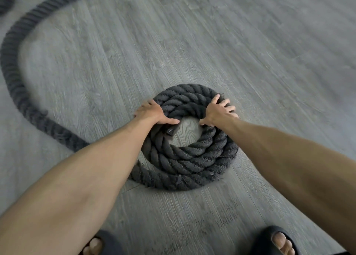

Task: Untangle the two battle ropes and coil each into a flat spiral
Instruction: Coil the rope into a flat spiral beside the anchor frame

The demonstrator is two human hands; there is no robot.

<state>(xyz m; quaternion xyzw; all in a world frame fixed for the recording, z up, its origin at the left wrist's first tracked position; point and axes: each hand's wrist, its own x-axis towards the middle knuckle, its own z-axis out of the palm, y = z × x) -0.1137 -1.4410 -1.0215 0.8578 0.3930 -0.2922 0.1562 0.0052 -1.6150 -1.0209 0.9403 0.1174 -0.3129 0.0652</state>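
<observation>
The coil [185, 162] lies flat on the floor [250, 42], a few turns round an open middle. The left grip [154, 113] clasps its left side, thumb in the hole, fingers over the outer turn. The right grip [217, 113] holds the upper right side, fingers spread. The tail [11, 62] leaves under the left forearm and curves away leftward.
</observation>
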